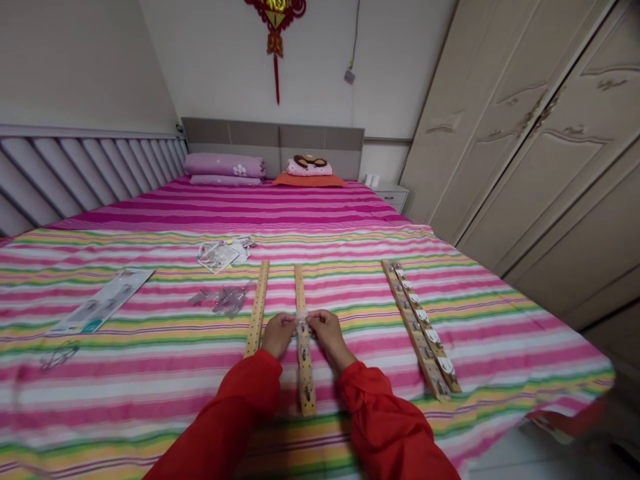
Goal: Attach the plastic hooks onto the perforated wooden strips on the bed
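Here's the middle strip (304,341) on the bed (350,287), hooks (305,354) along its near half, none beyond, left hand (279,335) and right hand (327,335) pinching a clear piece (301,316) midway. Left strip (257,307) bare, right-hand pair (411,321) lined!

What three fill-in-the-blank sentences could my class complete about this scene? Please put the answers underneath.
1. The left hand and right hand come out of sleeves coloured ____.
2. The wooden strip between the hands lies on a cloth patterned with ____.
3. The strip with white pieces lies on the person's ____ side.

Answers: red; stripes; right.
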Demonstrator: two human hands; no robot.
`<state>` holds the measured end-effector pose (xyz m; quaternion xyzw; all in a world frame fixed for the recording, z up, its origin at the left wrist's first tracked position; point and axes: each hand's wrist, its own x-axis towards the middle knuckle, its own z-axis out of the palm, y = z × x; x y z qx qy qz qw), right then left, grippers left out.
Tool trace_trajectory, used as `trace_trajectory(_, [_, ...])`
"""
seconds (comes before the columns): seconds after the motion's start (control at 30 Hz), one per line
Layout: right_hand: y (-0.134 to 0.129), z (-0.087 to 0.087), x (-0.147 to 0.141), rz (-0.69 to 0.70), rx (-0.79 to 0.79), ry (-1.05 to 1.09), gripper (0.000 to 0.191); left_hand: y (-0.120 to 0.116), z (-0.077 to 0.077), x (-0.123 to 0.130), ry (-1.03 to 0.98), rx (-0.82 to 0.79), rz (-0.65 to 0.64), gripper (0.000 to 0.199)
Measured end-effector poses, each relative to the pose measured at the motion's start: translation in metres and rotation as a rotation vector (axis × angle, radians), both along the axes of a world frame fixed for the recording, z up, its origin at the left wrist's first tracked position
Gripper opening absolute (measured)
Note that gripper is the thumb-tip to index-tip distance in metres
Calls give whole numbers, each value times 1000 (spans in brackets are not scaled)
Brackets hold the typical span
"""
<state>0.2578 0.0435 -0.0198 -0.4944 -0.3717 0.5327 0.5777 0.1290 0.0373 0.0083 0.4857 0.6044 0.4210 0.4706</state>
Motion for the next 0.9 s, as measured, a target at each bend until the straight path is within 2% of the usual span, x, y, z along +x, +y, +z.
trace_trajectory(0.37, [1,-5,-1,-10,18,-19,10,3,-9,1,-7,23,37,7])
trace_trajectory(0.6, [6,-15,-4,-40,27,-11,8,5,-17,2,-22,16,63,10])
trace_trajectory(0.73, [9,-19,-5,-61,34,-9,20,4,-21,2,-64,54,81,21])
trace_trajectory(0.83, [7,-21,-3,-30,70,-34,32,2,-25,0,-104,121,33,33])
trace_trajectory(0.9, [4,-21,-2,4,112,-106,30,1,-27,-3,-90,148,-11,36])
